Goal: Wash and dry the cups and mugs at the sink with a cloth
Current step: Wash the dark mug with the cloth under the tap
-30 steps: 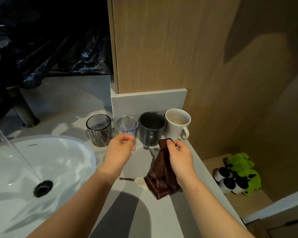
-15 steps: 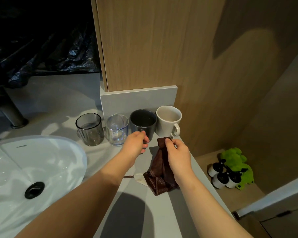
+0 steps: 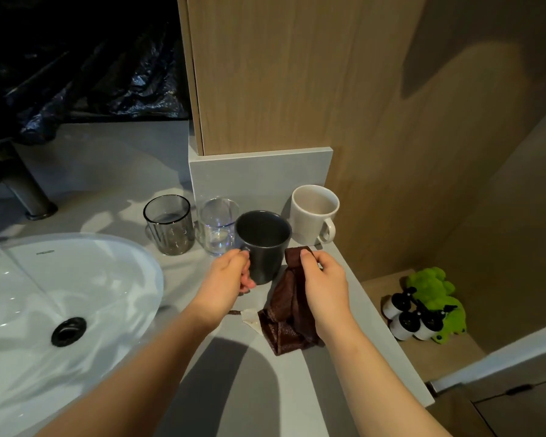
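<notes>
Beside the cloth (image 3: 283, 305), left hand (image 3: 226, 279) fingers (image 3: 249, 283) curl round the grey mug (image 3: 265, 250).

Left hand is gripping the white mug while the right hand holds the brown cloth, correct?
Not quite. In the head view the left hand grips the grey mug, not the white mug, which stands untouched on the counter behind it. The rest is right: the right hand holds the brown cloth.

Left hand (image 3: 230, 279), right hand (image 3: 323, 279), fingers (image 3: 248, 283) curled
</notes>
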Motion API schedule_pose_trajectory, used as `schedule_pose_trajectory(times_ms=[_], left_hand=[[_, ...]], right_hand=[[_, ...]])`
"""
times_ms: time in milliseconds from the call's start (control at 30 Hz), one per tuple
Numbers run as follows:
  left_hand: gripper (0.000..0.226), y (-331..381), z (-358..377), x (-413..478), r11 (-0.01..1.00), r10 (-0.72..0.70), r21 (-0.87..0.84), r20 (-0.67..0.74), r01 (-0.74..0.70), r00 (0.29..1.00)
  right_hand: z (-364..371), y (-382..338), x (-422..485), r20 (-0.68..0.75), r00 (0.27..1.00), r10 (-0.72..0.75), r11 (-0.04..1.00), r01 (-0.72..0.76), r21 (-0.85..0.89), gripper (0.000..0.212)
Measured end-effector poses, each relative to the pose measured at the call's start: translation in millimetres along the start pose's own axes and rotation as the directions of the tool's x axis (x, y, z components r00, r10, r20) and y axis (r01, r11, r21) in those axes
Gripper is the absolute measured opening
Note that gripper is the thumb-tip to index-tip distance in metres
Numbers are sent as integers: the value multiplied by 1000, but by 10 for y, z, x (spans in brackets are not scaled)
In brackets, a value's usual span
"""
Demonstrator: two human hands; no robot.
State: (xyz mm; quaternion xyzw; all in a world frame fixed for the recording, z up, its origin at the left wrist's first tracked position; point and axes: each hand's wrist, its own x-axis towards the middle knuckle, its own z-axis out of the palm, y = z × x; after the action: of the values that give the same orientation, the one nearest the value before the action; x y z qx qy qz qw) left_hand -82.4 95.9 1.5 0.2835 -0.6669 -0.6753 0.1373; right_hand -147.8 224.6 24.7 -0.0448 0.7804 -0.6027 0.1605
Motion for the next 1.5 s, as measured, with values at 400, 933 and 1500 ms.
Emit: schedule_pose_trajectory(times_ms=[400,933,1500], left_hand=[[50,-41,-1008,-513,994,68,-70,-160,-79,985],[38,-243,-3114,-720,999,33,11,-392,-32,919],[30,-761,-3541,-202,997,-40,48,-287,56,957]], right_hand=[[670,-146,-371,81,997,-15,992,5,124,25],[2691,-472,-914,220,974,-45,984,4,181,27],[3584,41,-619,82,975,207,973,-213,83,25]])
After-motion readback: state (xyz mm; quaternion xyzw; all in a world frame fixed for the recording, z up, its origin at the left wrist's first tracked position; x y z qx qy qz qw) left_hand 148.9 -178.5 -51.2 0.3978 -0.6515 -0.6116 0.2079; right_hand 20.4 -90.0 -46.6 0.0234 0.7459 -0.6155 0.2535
